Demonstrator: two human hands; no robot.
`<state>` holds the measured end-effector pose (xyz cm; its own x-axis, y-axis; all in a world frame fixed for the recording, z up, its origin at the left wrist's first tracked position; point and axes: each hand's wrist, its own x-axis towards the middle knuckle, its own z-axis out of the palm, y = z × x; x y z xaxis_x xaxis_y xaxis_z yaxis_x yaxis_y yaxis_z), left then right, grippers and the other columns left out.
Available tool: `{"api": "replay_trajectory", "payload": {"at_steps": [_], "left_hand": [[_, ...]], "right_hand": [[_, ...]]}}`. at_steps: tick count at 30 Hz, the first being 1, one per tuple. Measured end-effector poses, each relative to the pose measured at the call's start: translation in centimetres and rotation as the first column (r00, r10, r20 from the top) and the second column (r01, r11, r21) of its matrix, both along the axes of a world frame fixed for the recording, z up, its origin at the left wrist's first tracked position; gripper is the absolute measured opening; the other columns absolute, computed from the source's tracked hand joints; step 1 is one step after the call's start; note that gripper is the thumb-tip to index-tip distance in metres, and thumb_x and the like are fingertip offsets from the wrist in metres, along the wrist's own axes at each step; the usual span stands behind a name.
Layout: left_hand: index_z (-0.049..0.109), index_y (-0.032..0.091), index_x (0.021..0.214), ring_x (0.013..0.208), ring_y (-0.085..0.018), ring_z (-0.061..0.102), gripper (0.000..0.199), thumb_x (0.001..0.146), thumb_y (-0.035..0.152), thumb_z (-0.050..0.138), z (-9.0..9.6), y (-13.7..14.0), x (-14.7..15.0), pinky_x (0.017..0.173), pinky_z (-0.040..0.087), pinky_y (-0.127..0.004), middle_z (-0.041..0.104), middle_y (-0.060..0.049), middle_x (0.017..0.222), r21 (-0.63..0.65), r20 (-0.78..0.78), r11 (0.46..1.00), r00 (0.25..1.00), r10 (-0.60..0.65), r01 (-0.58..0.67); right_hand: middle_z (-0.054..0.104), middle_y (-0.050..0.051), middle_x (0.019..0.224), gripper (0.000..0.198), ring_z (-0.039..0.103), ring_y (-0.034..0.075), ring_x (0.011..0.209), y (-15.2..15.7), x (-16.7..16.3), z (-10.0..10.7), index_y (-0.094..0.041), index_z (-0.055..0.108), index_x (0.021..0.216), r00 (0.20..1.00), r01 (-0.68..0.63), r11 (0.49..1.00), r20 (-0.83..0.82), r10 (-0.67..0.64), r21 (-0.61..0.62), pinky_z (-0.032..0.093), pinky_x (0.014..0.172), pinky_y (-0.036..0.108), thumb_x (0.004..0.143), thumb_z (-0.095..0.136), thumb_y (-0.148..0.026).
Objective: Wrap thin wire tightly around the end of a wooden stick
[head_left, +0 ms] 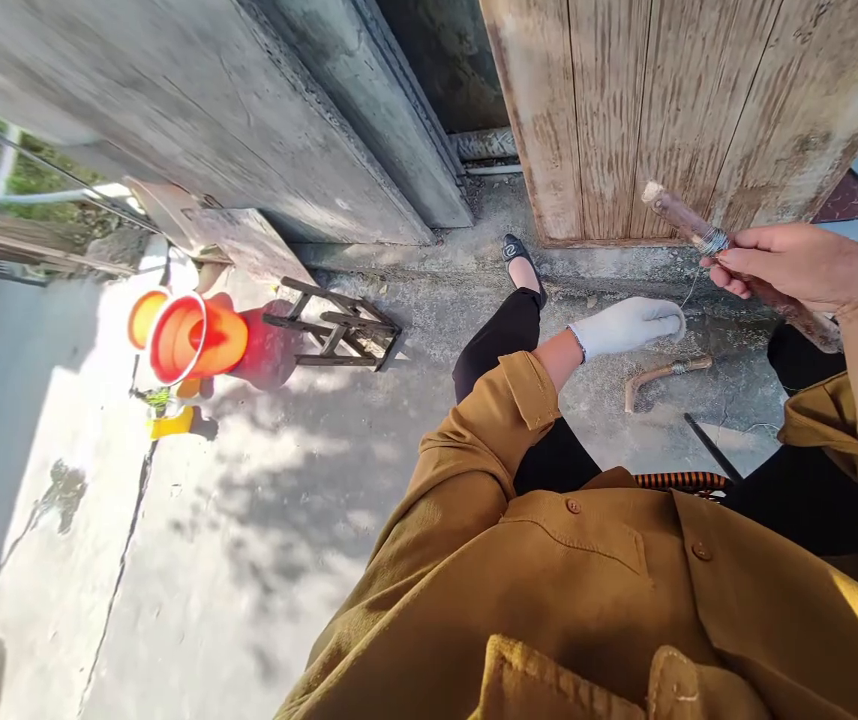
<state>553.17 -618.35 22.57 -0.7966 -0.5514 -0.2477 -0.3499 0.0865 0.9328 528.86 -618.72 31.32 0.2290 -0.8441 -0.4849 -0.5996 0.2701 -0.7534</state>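
Note:
My right hand (804, 265), bare, is wrapped round a rough wooden stick (675, 212) held at a slant over the ground. Thin metal wire (715, 241) is wound in several turns about the stick just beyond my fingers. From there a loose length of wire runs down to my left hand (628, 326). That hand wears a white glove and is closed, with its fingertips pinching the wire. Below the glove, a bent wooden stick (650, 376) lies on the concrete, also with wire wound round one arm.
A wooden plank door (624, 120) rises over a concrete step in front. At left stand a small dark wooden frame (339, 330) and orange-red buckets (226, 340). A dark rod (712, 447) and an orange-and-black woven seat edge (680, 482) show by my legs.

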Motion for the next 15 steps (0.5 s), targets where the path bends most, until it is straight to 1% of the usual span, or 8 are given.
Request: {"api": "replay_trajectory", "payload": {"at_steps": [3,6,8,10,12,13,14,15], "left_hand": [[0.076,0.015,0.112,0.102,-0.019,0.066,0.036,0.111,0.040,0.050,0.3,0.5,0.0,0.102,0.051,-0.032,0.078,-0.006,0.110,-0.179,0.153,0.981,0.987,-0.047,0.074],[0.077,0.016,0.119,0.107,-0.021,0.068,0.041,0.113,0.041,0.045,0.4,0.5,0.0,0.104,0.051,-0.031,0.079,-0.007,0.116,-0.212,0.226,0.969,0.971,-0.080,0.129],[0.078,0.017,0.119,0.108,-0.021,0.070,0.043,0.113,0.044,0.045,0.6,0.5,0.3,0.104,0.051,-0.031,0.080,-0.006,0.116,-0.211,0.218,0.964,0.969,-0.116,0.163],[0.079,0.017,0.117,0.109,-0.022,0.070,0.041,0.111,0.043,0.048,0.9,0.4,0.8,0.106,0.052,-0.032,0.080,-0.006,0.114,-0.229,0.218,0.961,0.971,-0.102,0.153],[0.079,0.016,0.117,0.111,-0.022,0.070,0.038,0.107,0.041,0.051,1.1,0.1,1.3,0.109,0.052,-0.033,0.080,-0.005,0.115,-0.230,0.195,0.969,0.980,-0.043,0.089],[0.079,0.016,0.117,0.112,-0.022,0.070,0.037,0.106,0.040,0.053,1.2,-0.1,1.5,0.110,0.052,-0.033,0.080,-0.005,0.116,-0.213,0.167,0.976,0.986,-0.015,0.051],[0.078,0.016,0.115,0.112,-0.022,0.070,0.035,0.104,0.040,0.056,1.2,-0.3,1.6,0.110,0.052,-0.033,0.080,-0.005,0.115,-0.186,0.131,0.982,0.991,0.012,0.013],[0.078,0.016,0.112,0.110,-0.021,0.069,0.032,0.103,0.040,0.059,1.2,-0.5,1.6,0.108,0.053,-0.033,0.079,-0.004,0.112,-0.144,0.096,0.989,0.995,0.041,-0.027]], "right_hand": [[0.070,0.010,0.092,0.026,0.059,0.018,0.082,-0.3,-0.3,-0.8,-0.018,0.066,0.095,0.956,-0.065,0.997,-0.284,0.075,0.044,0.044,0.082,0.034,0.109,0.055,-0.037],[0.075,0.016,0.106,0.032,0.063,0.023,0.091,-0.8,-0.4,-2.0,-0.018,0.067,0.104,0.813,-0.185,0.983,-0.562,0.155,0.004,0.042,0.084,0.037,0.113,0.049,-0.043],[0.074,0.022,0.116,0.035,0.063,0.028,0.096,-0.6,0.2,-2.7,-0.017,0.067,0.110,0.703,-0.300,0.952,-0.659,0.269,0.069,0.040,0.083,0.039,0.114,0.043,-0.043],[0.074,0.022,0.116,0.029,0.064,0.028,0.095,0.0,1.1,-3.1,-0.017,0.069,0.108,0.632,-0.411,0.887,-0.636,0.444,0.211,0.039,0.083,0.039,0.111,0.048,-0.037],[0.076,0.014,0.102,0.018,0.064,0.025,0.089,1.0,1.8,-3.1,-0.020,0.071,0.094,0.613,-0.517,0.784,-0.490,0.620,0.344,0.041,0.082,0.037,0.103,0.059,-0.029],[0.075,0.010,0.094,0.016,0.063,0.023,0.085,1.5,1.8,-2.9,-0.021,0.071,0.089,0.614,-0.583,0.719,-0.375,0.695,0.379,0.041,0.080,0.036,0.100,0.063,-0.029],[0.073,0.007,0.088,0.018,0.063,0.022,0.082,1.8,1.7,-2.7,-0.021,0.071,0.085,0.619,-0.648,0.668,-0.259,0.742,0.365,0.042,0.079,0.035,0.099,0.066,-0.032],[0.072,0.005,0.085,0.022,0.062,0.021,0.080,2.0,1.3,-2.3,-0.022,0.072,0.086,0.631,-0.699,0.642,-0.152,0.761,0.315,0.043,0.078,0.034,0.099,0.068,-0.039]]}}
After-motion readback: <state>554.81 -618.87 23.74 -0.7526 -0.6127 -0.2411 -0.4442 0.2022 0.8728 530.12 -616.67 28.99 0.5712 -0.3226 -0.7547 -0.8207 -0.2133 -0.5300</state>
